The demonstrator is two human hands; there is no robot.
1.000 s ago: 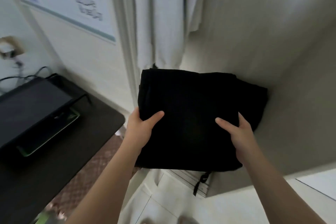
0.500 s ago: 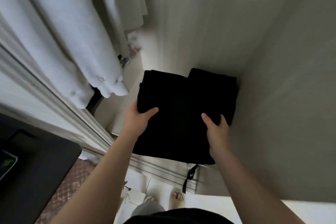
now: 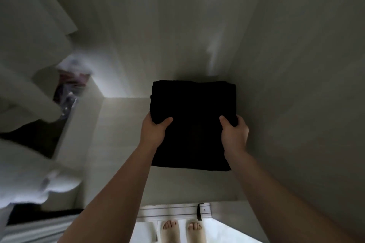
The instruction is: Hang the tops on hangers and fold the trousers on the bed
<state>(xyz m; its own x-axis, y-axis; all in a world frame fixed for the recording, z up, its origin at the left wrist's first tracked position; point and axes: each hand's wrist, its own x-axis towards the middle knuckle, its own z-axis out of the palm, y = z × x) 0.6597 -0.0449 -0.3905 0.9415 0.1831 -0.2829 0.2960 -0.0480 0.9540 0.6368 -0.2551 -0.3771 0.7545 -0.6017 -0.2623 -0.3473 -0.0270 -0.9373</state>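
Note:
Folded black trousers (image 3: 192, 108) sit as a flat square in the wardrobe's far right corner, over the pale shelf (image 3: 120, 144). My left hand (image 3: 155, 131) grips their left edge, thumb on top and fingers hidden underneath. On the right edge, my right hand (image 3: 234, 133) holds them the same way. I cannot tell whether the trousers rest on the shelf or hang just above it.
The wardrobe's side wall (image 3: 296, 104) rises close on the right and the back panel (image 3: 167, 25) stands behind. White garments (image 3: 25, 94) hang at the left over a compartment of mixed items (image 3: 69, 89). The sliding-door track (image 3: 173, 211) and my bare feet (image 3: 181, 231) lie below.
Both hands have carried the folded trousers deeper into the wardrobe, toward the back right corner. My view has tilted down, so the desk at the left is gone and my feet show.

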